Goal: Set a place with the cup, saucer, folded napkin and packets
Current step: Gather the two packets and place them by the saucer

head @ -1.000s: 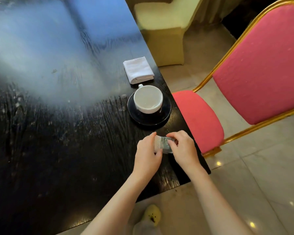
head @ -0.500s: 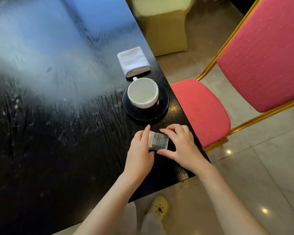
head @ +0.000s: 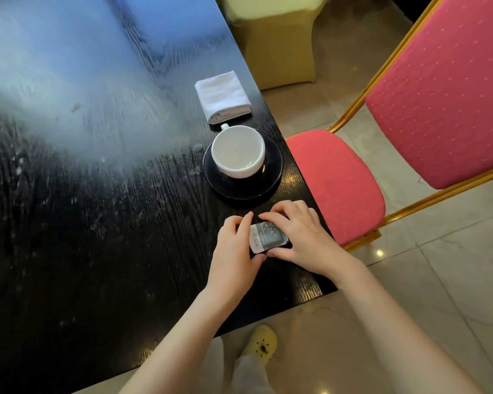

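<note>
Both hands pinch the packets (head: 268,237) flat on the table (head: 97,223) near its right edge: left hand (head: 235,248) at their left side, right hand (head: 299,234) over their right. Beyond, along that edge, the cup (head: 238,150) sits on the saucer (head: 242,186), then the napkin (head: 222,96).

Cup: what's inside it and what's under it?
The cup looks empty inside, showing only its white bottom. It stands on a dark saucer; the saucer's middle is hidden beneath it.
</note>
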### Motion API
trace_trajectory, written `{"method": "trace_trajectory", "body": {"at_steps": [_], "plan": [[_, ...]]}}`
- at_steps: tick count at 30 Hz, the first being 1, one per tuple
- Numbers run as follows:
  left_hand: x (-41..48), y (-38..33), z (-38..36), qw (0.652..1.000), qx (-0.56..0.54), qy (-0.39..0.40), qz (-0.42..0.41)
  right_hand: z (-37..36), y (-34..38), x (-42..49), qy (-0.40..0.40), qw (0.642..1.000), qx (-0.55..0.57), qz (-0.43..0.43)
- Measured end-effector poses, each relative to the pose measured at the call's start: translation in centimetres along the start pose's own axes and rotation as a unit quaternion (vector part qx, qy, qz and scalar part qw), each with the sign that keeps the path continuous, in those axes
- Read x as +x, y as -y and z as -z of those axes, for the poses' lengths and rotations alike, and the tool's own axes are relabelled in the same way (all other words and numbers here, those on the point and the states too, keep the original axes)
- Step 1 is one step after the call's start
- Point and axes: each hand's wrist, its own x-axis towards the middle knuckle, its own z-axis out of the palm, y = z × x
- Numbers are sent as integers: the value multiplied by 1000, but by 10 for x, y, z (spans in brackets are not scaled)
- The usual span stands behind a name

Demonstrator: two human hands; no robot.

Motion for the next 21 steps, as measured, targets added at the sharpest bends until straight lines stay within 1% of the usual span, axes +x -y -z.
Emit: {"method": "trace_trajectory", "body": {"at_steps": [5, 15, 17, 21], "plan": [[4, 4, 3, 1000, -5, 9, -3, 3, -3, -3, -4, 1000, 8, -20], [5, 2, -4, 1000, -27, -1, -13, 12, -13, -5, 10, 998, 46, -43], [4, 1, -5, 999, -30, -4, -13, 12, -15, -7, 4, 997, 66, -50], [2, 1, -7, 999, -29, -5, -14, 10, -16, -9, -3, 997, 61, -49]]}}
